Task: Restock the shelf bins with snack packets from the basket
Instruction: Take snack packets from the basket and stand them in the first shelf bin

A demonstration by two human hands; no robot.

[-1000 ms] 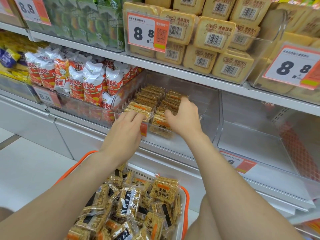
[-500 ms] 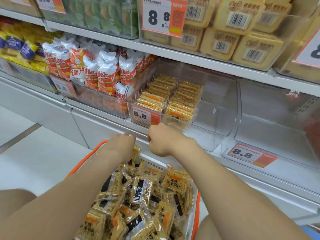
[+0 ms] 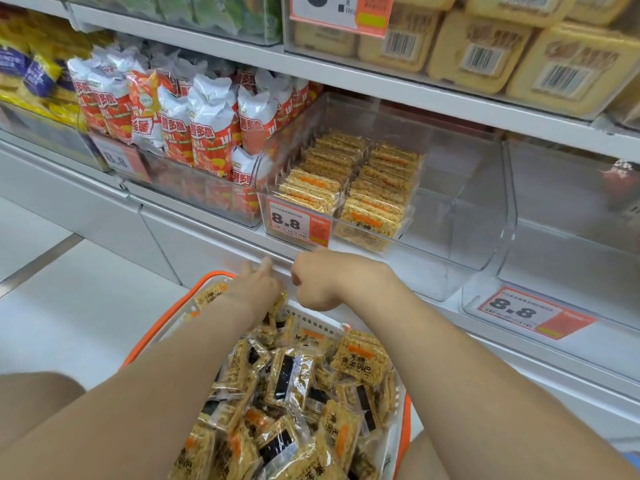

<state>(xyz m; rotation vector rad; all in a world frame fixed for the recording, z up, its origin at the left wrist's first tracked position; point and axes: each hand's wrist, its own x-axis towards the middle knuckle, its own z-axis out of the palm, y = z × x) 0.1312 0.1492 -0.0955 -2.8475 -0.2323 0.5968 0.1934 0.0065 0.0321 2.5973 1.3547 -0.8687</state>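
An orange-rimmed basket (image 3: pixel 156 336) in front of me is heaped with yellow rice-cracker snack packets (image 3: pixel 360 358). My left hand (image 3: pixel 256 289) is down at the basket's far end, knuckles up, fingers curled onto a snack packet (image 3: pixel 280 301) that sticks out beside it. My right hand (image 3: pixel 320 280) hovers just to its right as a fist; nothing shows in it. Above both hands a clear shelf bin (image 3: pixel 450 237) holds two neat rows of the same packets (image 3: pixel 346 181) on its left side, while its right side is bare.
A clear bin (image 3: pixel 571 244) on the right holds no packets. Left of the cracker bin stands a bin of red-and-white bags (image 3: pixel 207 133). The shelf above (image 3: pixel 381 81) carries yellow boxed packs (image 3: pixel 485 53). An 8.8 price tag (image 3: pixel 298 221) fronts the cracker bin.
Both hands left the shelf bin and dropped to the far end of the basket. My view tilted down and moved closer to the shelf.
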